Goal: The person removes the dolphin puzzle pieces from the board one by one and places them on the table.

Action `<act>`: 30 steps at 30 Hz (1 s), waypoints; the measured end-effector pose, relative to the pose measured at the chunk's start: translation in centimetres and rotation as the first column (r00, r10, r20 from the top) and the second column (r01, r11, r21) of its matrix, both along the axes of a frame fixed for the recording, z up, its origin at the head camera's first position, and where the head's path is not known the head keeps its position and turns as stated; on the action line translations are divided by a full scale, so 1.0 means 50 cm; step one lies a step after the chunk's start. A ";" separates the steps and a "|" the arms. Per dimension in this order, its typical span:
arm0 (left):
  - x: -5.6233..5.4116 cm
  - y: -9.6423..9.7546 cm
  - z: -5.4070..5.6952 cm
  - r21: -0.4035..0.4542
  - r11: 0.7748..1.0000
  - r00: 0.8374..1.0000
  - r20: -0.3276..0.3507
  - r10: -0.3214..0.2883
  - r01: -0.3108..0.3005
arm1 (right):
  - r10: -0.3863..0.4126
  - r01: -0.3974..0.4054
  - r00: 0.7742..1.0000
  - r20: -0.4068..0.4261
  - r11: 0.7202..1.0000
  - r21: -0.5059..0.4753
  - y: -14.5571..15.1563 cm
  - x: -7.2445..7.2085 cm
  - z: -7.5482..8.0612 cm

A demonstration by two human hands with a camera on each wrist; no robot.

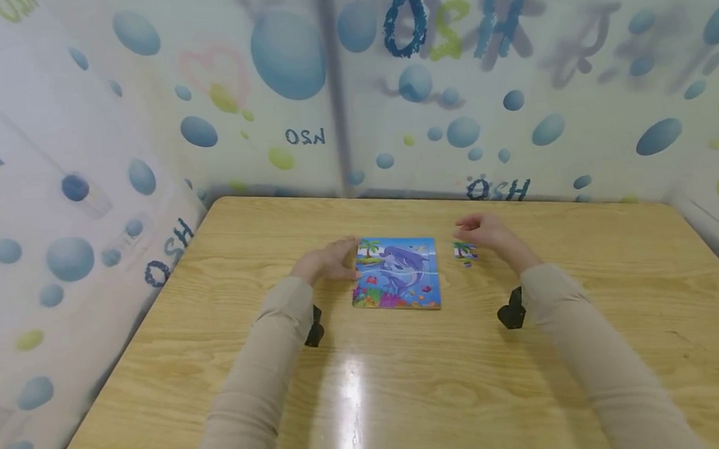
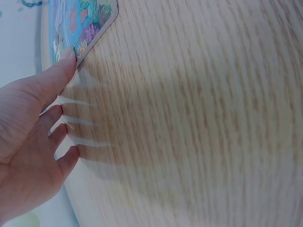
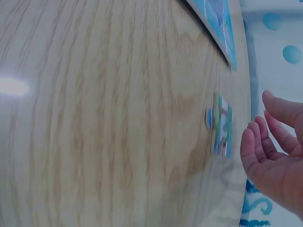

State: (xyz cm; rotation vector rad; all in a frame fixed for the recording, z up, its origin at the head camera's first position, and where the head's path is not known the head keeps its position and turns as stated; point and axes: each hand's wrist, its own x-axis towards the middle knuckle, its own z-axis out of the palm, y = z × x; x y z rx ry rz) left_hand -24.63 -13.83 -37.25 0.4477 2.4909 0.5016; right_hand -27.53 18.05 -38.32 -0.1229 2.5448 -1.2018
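Note:
A dolphin picture puzzle board (image 1: 396,274) lies flat on the table, showing a palm tree, sea animals and coral. My left hand (image 1: 331,259) is at its left side. In the left wrist view, the thumb (image 2: 61,71) rests on the board's edge while the other fingers are spread beside it. Right of the board lies a jigsaw piece (image 1: 465,250) with a palm tree and a round tab. Just beyond that piece hovers my right hand (image 1: 483,230), its fingers loosely bent. The right wrist view shows nothing in its grasp, apart from the jigsaw piece (image 3: 222,125).
The wood-grain table (image 1: 406,379) reaches back to a wall covering (image 1: 377,113) printed with blue and green spots and letters. Black devices (image 1: 513,310) sit at both wrists. A bright reflection lies on the tabletop near the front.

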 end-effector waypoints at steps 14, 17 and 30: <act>-0.003 -0.003 -0.005 0.010 1.000 1.000 0.009 0.008 -0.008 | 0.189 -0.188 0.982 -0.020 0.982 0.031 -0.120 -0.010 0.005; -0.004 -0.004 -0.005 0.010 1.000 1.000 0.004 0.001 -0.002 | 0.212 -0.210 0.977 -0.033 0.977 0.043 -0.140 -0.011 0.007; -0.004 -0.003 -0.005 0.005 1.000 0.999 0.022 0.028 -0.028 | 0.304 -0.288 0.950 -0.077 0.943 0.168 -0.205 -0.012 -0.006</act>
